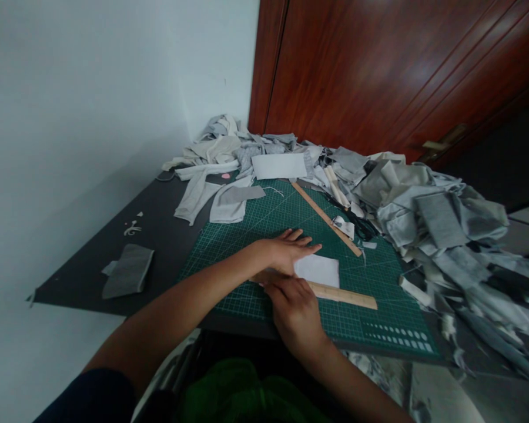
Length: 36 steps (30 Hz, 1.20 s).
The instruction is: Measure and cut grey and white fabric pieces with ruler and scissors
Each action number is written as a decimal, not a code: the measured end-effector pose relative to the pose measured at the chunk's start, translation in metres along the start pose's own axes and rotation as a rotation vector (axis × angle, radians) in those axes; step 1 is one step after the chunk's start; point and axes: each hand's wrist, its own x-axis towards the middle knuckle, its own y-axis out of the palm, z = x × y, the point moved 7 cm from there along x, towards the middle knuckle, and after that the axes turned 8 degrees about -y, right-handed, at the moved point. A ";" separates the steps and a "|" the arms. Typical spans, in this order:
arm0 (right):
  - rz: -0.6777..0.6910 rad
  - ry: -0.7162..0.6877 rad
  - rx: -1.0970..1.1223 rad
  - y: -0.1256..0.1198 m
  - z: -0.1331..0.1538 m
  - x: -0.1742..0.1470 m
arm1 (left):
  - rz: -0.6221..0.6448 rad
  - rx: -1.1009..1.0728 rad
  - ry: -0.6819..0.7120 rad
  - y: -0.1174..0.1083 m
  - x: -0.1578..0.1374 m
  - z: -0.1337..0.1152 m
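Note:
A white piece of fabric (320, 269) lies on the green cutting mat (264, 220), with a wooden ruler (350, 295) along its near edge. My left hand (286, 251) is laid over the left part of the fabric, its fingers spread and pointing away to the right. Just nearer to me, my right hand (296, 308) is closed at the ruler, fingertips curled down beside its edge. Whatever those fingers pinch is hidden or too small to name. Both hands cover the ruler's middle.
A second wooden ruler (321, 212) lies slanted on the mat, beside black-handled scissors (362, 226). Grey and white fabric scraps (445, 217) are heaped at the right and back. A folded grey cloth (130, 271) sits left on the dark table (167, 235).

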 end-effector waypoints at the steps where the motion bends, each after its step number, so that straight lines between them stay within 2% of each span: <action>1: 0.013 0.001 -0.008 0.001 -0.001 0.001 | -0.001 0.002 0.002 0.001 0.001 0.000; 18: 0.047 -0.070 -0.215 0.008 0.015 0.017 | 0.039 0.057 -0.035 -0.002 -0.004 -0.002; 30: -0.016 -0.121 -0.278 0.014 0.030 0.036 | 0.049 0.024 -0.010 -0.004 -0.006 -0.003; 36: -0.038 -0.084 -0.317 0.011 0.028 0.034 | 0.053 0.029 -0.011 -0.001 -0.003 -0.001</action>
